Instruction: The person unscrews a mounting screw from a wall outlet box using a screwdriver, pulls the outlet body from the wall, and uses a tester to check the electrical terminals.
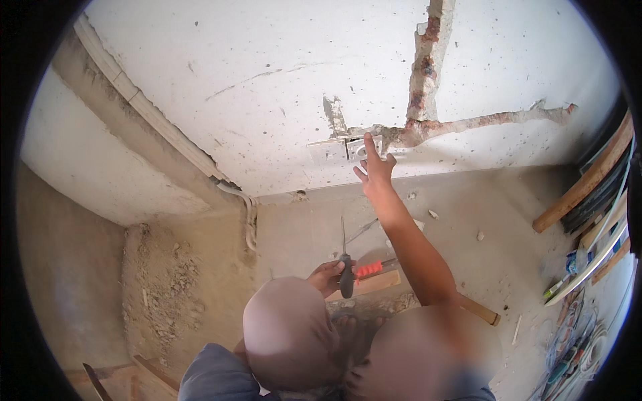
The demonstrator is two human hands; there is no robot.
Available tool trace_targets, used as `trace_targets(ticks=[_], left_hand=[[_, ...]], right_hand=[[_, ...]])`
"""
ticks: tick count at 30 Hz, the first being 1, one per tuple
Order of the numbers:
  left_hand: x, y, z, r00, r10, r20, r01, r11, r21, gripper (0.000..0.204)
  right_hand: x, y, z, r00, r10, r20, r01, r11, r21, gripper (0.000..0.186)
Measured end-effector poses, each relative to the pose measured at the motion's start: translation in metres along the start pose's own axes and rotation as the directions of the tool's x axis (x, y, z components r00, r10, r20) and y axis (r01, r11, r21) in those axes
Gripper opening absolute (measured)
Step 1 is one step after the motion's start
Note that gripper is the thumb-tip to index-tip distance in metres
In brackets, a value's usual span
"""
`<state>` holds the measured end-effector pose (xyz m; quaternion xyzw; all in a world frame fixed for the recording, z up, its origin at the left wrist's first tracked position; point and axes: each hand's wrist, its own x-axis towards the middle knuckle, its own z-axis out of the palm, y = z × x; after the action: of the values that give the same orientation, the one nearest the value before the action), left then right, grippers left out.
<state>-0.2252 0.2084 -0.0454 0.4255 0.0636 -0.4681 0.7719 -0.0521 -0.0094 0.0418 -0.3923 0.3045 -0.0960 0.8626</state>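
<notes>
My left hand (325,277), low between my knees, grips a screwdriver (346,279) by its dark handle, and the thin shaft points up toward the wall. My right hand (377,168) reaches out to the wall with its fingers spread and nothing held in them. Its stretched index finger meets the chipped upper edge of a wall box (359,148), though I cannot tell how firmly it touches. Beside that box sits a pale outlet plate (326,153), set low in the white wall (281,113).
Broken channels (424,73) run up and right from the box. On the floor lie a red-gripped tool (369,269), a wood piece (374,286) and a wooden handle (483,311). Rubble (167,287) is heaped left; pipes (251,220) bend at the wall; cables (575,354) lie right.
</notes>
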Motion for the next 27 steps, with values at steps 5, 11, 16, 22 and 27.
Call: trace_targets(ticks=[5, 11, 16, 22, 27], left_hand=[[0.017, -0.002, -0.007, 0.997, 0.044, 0.066, -0.042, 0.998, -0.039, 0.049], [0.016, 0.002, -0.004, 0.999, 0.029, 0.023, -0.029, 0.999, -0.034, 0.05], [0.02, 0.001, -0.011, 0.999, 0.034, 0.01, -0.034, 0.999, -0.042, 0.047], [0.022, 0.014, 0.006, 0.981, 0.184, -0.063, -0.177, 0.978, 0.113, 0.036], [0.053, 0.052, 0.045, 0.97, 0.241, 0.016, -0.236, 0.934, 0.266, 0.034]], right_hand=[[0.005, 0.005, 0.005, 0.987, -0.05, -0.151, 0.055, 0.998, 0.035, 0.111], [0.006, 0.012, 0.007, 0.987, -0.064, -0.151, 0.07, 0.997, 0.036, 0.093], [-0.002, 0.008, 0.011, 0.986, -0.054, -0.161, 0.056, 0.998, 0.005, 0.095], [-0.019, 0.018, -0.029, 0.992, -0.078, 0.102, 0.083, 0.996, -0.046, 0.081], [-0.103, 0.075, -0.135, 0.894, -0.2, 0.401, 0.387, 0.795, -0.467, 0.049]])
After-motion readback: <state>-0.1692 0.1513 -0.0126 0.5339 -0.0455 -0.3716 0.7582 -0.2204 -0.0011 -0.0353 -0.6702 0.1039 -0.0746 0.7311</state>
